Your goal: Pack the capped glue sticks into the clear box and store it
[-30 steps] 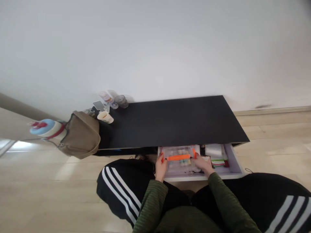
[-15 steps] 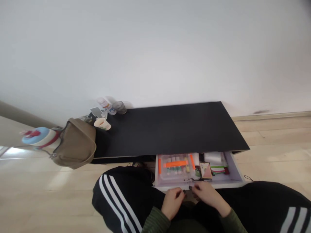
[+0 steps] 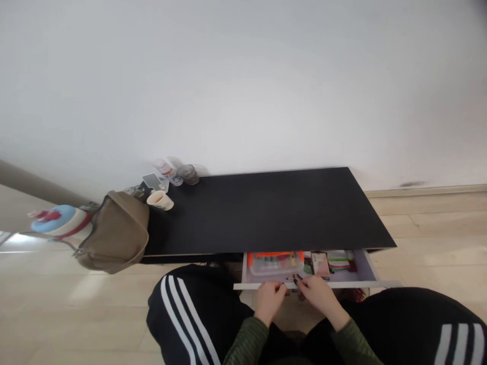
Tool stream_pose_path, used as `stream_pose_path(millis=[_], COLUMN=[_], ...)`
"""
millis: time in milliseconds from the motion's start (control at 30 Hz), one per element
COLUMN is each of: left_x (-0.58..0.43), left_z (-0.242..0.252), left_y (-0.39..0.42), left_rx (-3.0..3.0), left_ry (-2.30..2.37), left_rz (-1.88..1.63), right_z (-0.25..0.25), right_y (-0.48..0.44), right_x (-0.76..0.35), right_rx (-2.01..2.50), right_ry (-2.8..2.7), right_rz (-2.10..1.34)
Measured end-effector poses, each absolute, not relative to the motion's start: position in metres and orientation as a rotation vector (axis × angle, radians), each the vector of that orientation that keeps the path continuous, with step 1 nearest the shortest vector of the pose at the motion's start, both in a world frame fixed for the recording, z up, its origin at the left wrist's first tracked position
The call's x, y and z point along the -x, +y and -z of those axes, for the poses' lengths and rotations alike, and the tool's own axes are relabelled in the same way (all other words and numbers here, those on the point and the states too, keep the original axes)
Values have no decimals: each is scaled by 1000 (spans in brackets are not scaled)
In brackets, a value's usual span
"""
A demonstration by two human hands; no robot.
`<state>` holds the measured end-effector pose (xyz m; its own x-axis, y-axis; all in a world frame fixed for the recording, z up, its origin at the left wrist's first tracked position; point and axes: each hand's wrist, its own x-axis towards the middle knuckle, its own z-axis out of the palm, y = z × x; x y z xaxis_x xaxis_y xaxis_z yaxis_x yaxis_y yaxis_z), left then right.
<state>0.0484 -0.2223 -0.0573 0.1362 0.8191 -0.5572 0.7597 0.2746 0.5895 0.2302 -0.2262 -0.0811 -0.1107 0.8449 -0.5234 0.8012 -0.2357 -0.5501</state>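
Drawer [image 3: 342,285] has slid further into the desk than in the view half a second earlier, so its clear plastic box [image 3: 274,263] now sits partly under the black desk top [image 3: 266,213]. Right hand [image 3: 319,296] rests at the drawer's white front lip, curled closed around a small dark thing [image 3: 296,280]. Left hand [image 3: 269,302] curls beside it, its grip hidden. Farther off, a tan bag [image 3: 114,233] slumps at the desk's left end, near a paper cup [image 3: 160,201].
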Motion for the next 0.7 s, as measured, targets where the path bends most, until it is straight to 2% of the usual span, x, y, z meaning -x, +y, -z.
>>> stream_pose_path(millis=[267,600,700], left_x=[-55,-64,-65], left_z=[72,86,74], left_y=[-189,-167,-171], left_rx=[-1545,-1662,-1674], left_ry=[1611,1615,1602], left_rz=[-316,-454,-346], right_z=[74,83,72], right_y=[-195,-177,-185], right_x=[-225,-219,-217], right_rx=[2172,2014,1974], right_ry=[-1955,-1871,-1910], right_rz=[-970,-999,-1051])
